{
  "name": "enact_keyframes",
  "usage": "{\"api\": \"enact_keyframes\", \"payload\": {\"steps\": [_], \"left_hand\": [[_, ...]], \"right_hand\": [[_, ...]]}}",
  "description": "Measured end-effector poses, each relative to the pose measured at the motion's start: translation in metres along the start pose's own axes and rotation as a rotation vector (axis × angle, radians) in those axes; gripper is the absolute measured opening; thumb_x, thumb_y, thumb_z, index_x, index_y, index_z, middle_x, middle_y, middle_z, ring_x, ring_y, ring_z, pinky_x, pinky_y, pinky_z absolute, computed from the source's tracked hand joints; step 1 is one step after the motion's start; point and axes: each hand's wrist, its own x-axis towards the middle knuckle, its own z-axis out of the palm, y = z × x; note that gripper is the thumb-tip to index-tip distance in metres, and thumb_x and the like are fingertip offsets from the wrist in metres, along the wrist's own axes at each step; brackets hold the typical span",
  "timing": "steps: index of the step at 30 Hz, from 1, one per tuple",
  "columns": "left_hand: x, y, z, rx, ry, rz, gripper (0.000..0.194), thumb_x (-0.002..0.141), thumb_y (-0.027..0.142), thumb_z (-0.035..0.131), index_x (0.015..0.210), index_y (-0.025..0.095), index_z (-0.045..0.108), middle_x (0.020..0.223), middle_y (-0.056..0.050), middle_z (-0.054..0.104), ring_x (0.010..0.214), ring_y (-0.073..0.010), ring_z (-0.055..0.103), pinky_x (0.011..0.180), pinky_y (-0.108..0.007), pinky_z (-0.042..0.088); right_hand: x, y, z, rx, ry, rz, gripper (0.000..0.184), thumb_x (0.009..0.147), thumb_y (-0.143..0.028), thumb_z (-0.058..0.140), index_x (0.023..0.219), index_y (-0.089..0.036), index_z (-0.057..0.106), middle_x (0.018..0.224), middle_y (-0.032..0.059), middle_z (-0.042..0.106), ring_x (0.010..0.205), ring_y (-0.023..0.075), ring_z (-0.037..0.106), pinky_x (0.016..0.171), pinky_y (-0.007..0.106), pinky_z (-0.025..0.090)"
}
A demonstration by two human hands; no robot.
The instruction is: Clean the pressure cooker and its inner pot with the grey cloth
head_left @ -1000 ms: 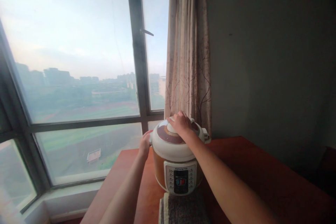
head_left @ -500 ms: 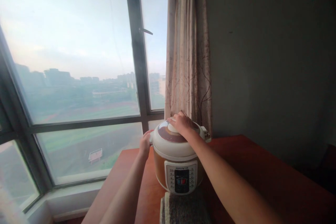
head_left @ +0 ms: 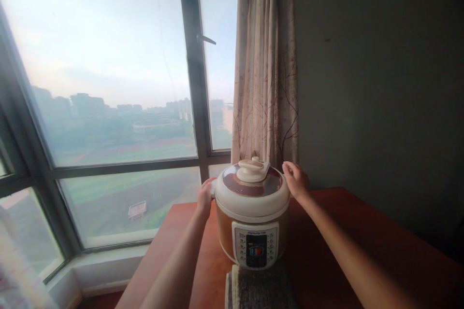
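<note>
An orange and cream electric pressure cooker [head_left: 253,217] stands on a reddish wooden table [head_left: 340,246], its control panel facing me. Its lid has a brown top and a cream knob handle [head_left: 253,169]. My left hand [head_left: 205,195] grips the cooker's left side handle, fingers curled round it. My right hand [head_left: 296,179] is at the right side handle, fingers curled on it. The side handles themselves are hidden under my hands.
A grey woven mat [head_left: 259,287] lies under the cooker's front. A patterned beige curtain [head_left: 266,67] hangs right behind it. A large window [head_left: 105,106] with dark frames fills the left; a dark wall [head_left: 380,82] is on the right.
My right hand left the lid's knob and moved to the cooker's right side. The lid knob now shows. My left hand stayed on the left side.
</note>
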Motion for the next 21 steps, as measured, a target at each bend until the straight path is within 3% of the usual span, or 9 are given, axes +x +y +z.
{"api": "enact_keyframes", "payload": {"steps": [3,6,12,21], "left_hand": [[-0.001,-0.002,0.0,-0.012,-0.001,0.009,0.042,0.059,0.034,0.056,0.094,0.017,0.071,0.071,-0.001,0.061,0.057,-0.0145,0.049,0.053,-0.026,0.036],[-0.003,-0.003,0.001,-0.028,0.0,0.018,0.042,0.059,0.034,0.056,0.094,0.017,0.071,0.073,-0.002,0.062,0.059,-0.0142,0.049,0.053,-0.025,0.036],[-0.004,-0.004,0.002,-0.053,-0.001,0.019,0.044,0.06,0.034,0.056,0.097,0.015,0.071,0.074,-0.002,0.064,0.059,-0.0137,0.051,0.053,-0.024,0.037],[-0.008,-0.004,0.003,-0.052,0.0,0.02,0.043,0.059,0.035,0.055,0.095,0.016,0.072,0.074,-0.002,0.064,0.062,-0.0154,0.054,0.056,-0.025,0.041]], "right_hand": [[-0.019,0.037,-0.016,0.053,0.07,0.144,0.053,0.085,-0.06,0.043,0.095,-0.016,0.071,0.098,0.0164,0.069,0.098,0.0294,0.063,0.092,0.043,0.046],[-0.037,0.055,-0.016,0.154,0.02,0.277,0.053,0.077,-0.07,0.048,0.078,-0.021,0.07,0.076,0.0092,0.069,0.079,0.0266,0.065,0.075,0.037,0.05],[-0.047,0.052,-0.003,0.366,-0.045,0.469,0.054,0.076,-0.072,0.05,0.063,-0.021,0.061,0.051,0.0031,0.06,0.048,0.0185,0.056,0.047,0.028,0.041],[-0.038,0.052,-0.008,0.536,-0.048,0.648,0.034,0.072,-0.052,0.059,0.059,-0.021,0.053,0.042,-0.001,0.052,0.035,0.012,0.043,0.036,0.024,0.03]]}}
